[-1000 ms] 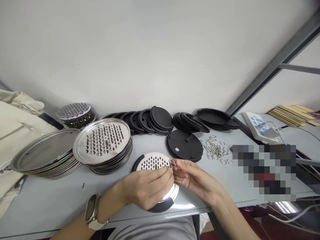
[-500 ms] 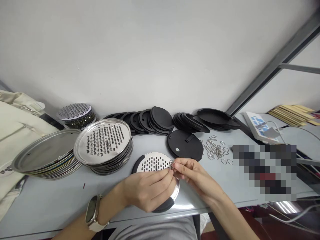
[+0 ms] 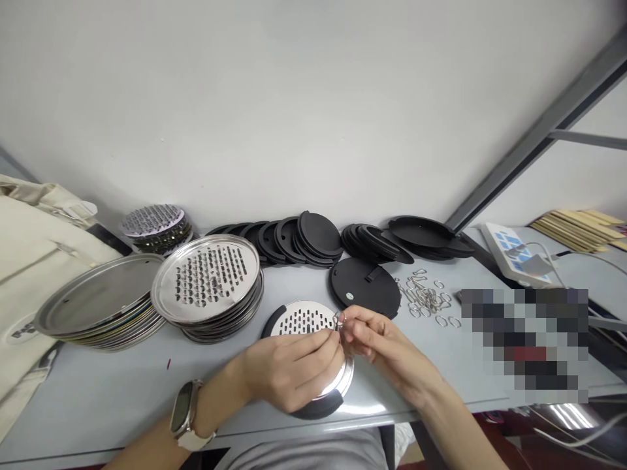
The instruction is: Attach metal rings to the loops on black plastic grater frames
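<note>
A round perforated steel grater disc [image 3: 302, 318] with a black rim section [image 3: 318, 408] stands tilted against my left hand, its lower part hidden by that hand. My left hand [image 3: 289, 372], with a watch [image 3: 183, 408] on the wrist, grips the disc, and its fingertips reach the disc's right edge. There a small metal ring [image 3: 337, 321] sits, pinched between the fingertips of my right hand [image 3: 377, 343]. Whether the ring passes through the disc is hidden by my fingers.
Stacks of steel discs [image 3: 208, 281] stand left of my hands, and black round plates [image 3: 318, 238] lie along the wall. A single black plate [image 3: 365, 287] and loose metal rings [image 3: 424, 297] lie to the right. A blurred patch [image 3: 524, 346] covers the table's right side.
The whole scene has shifted slightly right and down in view. Both hands stay at the disc's edge, and the ring remains pinched there.
</note>
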### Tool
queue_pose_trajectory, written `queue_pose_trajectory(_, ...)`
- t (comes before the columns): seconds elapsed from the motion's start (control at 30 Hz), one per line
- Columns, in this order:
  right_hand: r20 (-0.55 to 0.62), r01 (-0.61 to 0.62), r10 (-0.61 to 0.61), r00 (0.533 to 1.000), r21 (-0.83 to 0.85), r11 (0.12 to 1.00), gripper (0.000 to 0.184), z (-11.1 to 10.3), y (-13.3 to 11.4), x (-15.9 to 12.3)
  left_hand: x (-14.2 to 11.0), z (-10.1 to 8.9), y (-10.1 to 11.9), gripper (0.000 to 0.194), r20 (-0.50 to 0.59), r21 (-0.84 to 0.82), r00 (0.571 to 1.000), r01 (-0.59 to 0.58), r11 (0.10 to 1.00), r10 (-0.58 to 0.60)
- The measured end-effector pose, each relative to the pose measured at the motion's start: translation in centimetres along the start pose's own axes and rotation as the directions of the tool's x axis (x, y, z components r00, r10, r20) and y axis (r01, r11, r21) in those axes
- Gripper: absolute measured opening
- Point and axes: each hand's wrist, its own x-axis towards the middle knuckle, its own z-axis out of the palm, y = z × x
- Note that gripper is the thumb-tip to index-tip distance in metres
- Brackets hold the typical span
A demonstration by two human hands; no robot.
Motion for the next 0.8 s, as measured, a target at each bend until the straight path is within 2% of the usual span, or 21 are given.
queue_pose_trajectory(0.1,-0.079,0.103,-0.119,0.990,-0.178,0.979,0.016,0.3,0.5,0.3,0.0,-0.1,-0.1,0.022,-0.007,0.015,1.000,0.014,1.000,-0.014)
queue_pose_trajectory(0.23,-0.107,0.161,-0.196,0.975,-0.270,0.949,0.015,0.6,0.4,0.3,0.1,-0.1,0.0,0.023,0.005,0.013,1.000,-0.019,1.000,0.019)
queue_pose_trajectory(0.33,-0.069,0.108,-0.124,0.990,-0.198,0.974,0.021,0.4,0.0,0.2,0.2,-0.1,0.1,0.024,0.014,0.014,0.999,-0.035,0.999,0.035)
queue_pose_trajectory(0.5,0.066,-0.069,0.062,0.996,0.120,0.990,0.027,-0.2,-0.1,0.4,0.3,-0.2,0.0,0.022,0.040,-0.009,0.998,-0.038,0.999,0.039)
queue_pose_trajectory(0.6,0.041,-0.087,0.083,0.996,0.092,0.992,0.026,-0.3,-0.1,0.5,0.2,-0.3,-0.1,0.021,0.009,-0.046,1.000,0.001,0.999,-0.001)
queue_pose_trajectory(0.67,-0.022,-0.045,0.044,0.999,-0.022,0.999,0.027,-0.3,-0.4,0.3,0.0,-0.4,0.0,0.020,-0.016,-0.135,0.991,0.129,0.982,-0.133)
queue_pose_trajectory(0.7,-0.059,-0.003,-0.003,0.998,-0.102,0.995,0.027,-0.2,-0.6,0.2,0.0,-0.5,0.1,0.021,-0.019,-0.212,0.969,0.238,0.948,-0.248)
queue_pose_trajectory(0.73,-0.093,0.048,-0.068,0.993,-0.195,0.980,0.026,-0.2,-0.8,0.0,0.0,-0.5,0.3,0.021,-0.019,-0.299,0.923,0.362,0.883,-0.384)
queue_pose_trajectory(0.77,-0.116,0.102,-0.142,0.983,-0.296,0.950,0.023,-0.1,-1.0,-0.2,0.0,-0.5,0.4,0.022,-0.010,-0.387,0.849,0.483,0.785,-0.528)
queue_pose_trajectory(0.8,-0.123,0.152,-0.216,0.969,-0.396,0.906,0.019,0.1,-1.1,-0.5,0.1,-0.4,0.6,0.021,0.012,-0.474,0.750,0.587,0.656,-0.662)
